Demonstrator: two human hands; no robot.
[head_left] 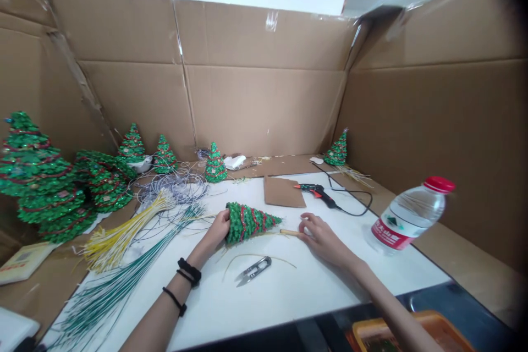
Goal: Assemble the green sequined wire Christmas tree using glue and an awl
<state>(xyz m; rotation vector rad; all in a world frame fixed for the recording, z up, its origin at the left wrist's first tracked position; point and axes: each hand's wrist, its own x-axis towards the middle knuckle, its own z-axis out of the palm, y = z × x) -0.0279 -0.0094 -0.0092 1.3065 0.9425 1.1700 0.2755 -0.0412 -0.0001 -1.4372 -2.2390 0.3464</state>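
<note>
Head view: left hand (220,226) grips base of small green tree (249,223), which lies on its side above the white tabletop (289,297), tip toward right hand (324,239). Right hand pinches thin tan stick (291,232) near the tip. Thread snips (253,271) lie just below tree; glue gun (319,194) beyond right hand, partly on cardboard piece (280,192).

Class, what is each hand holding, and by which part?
Left hand: green tree, by its wide base. Right hand: tan stick, by its right end.
</note>
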